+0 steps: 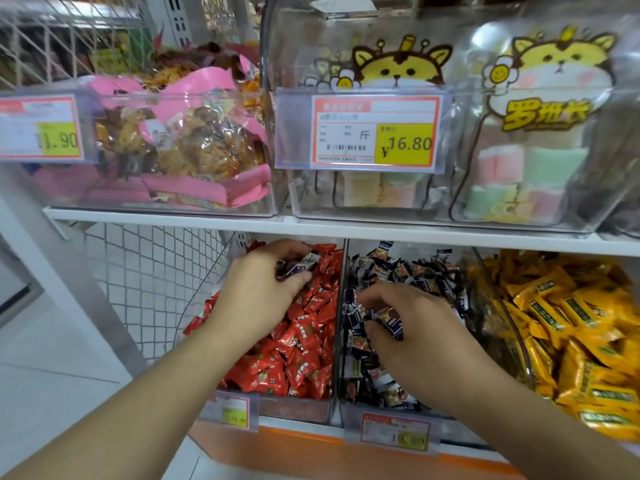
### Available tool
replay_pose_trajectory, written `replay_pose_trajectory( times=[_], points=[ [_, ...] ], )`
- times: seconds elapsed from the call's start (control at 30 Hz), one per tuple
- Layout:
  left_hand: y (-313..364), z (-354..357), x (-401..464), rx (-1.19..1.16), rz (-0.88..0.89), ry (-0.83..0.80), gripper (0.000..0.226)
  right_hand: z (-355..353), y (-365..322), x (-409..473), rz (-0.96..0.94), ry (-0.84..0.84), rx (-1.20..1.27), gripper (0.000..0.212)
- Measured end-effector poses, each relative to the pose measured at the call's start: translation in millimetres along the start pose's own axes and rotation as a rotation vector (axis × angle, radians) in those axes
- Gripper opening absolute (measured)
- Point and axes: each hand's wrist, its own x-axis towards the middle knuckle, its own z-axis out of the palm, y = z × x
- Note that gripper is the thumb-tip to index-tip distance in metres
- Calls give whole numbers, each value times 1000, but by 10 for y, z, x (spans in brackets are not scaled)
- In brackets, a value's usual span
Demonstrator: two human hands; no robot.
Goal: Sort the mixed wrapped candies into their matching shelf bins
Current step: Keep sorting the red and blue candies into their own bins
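Head view: left hand (pixel 258 289) over the red candy bin (pixel 298 408), fingers curled round a few dark-wrapped candies (pixel 300 266). Right hand (pixel 415 336) in the dark candy bin (pixel 349 403) next to it, pinching dark candies (pixel 389 322) w/ curled fingers. Yellow candy bin (pixel 519 344) far right.

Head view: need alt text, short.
A person's left hand pinches dark-wrapped candies over the red candy bin, while the right hand grips more in the dark candy bin beside it. A yellow candy bin sits right; clear bins of snacks line the shelf above.
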Motion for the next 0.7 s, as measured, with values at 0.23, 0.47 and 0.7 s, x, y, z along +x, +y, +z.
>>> replay_pose_trajectory(
  times=[0.23, 0.47, 0.7],
  points=[
    [564, -129, -555, -188, -63, -105, 24, -70, -85, -11, 109, 74, 410, 26],
    [888, -2, -694, -273, -16, -168, 14, -320, 41, -72, 127, 141, 519, 18],
    [793, 167, -615, 35, 141, -190, 41, -486, 329, -77, 204, 226, 185, 15]
  ],
)
